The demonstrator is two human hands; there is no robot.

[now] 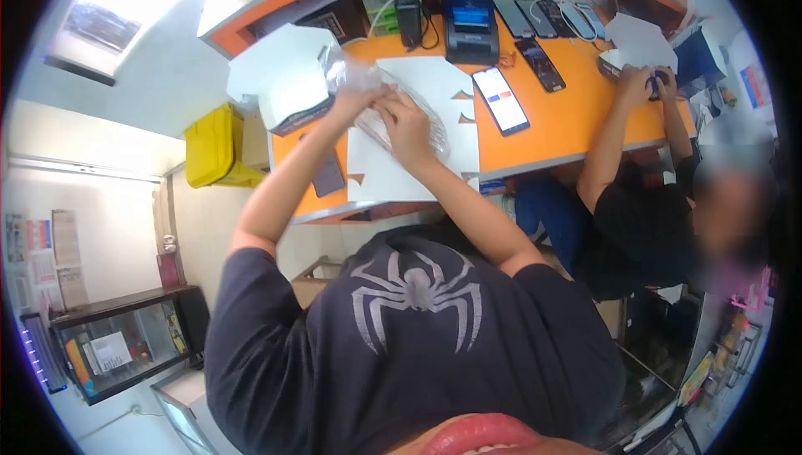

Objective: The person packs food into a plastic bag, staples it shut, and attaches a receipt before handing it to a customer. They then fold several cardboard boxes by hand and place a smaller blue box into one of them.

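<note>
A clear, crinkled plastic bag [435, 127] lies over a flat white cardboard sheet [455, 162] at the desk's front. My left hand [365, 97] is closed on the bag's upper left part, somewhat blurred. My right hand [406, 127] meets it there, fingers pinched together on the plastic, the wrist over the sheet. Whether anything lies inside the bag I cannot make out. Just left of my hands stands an open white box [292, 71]. A dark phone [328, 172] lies below it, partly under my left forearm.
Right of the sheet lie a phone with a lit white screen [501, 101] and a dark phone [540, 64]. A card terminal or printer [470, 30] stands behind. A co-worker's hands [647, 83] work at the right beside another white box [642, 40]. A yellow bin [210, 147] stands left.
</note>
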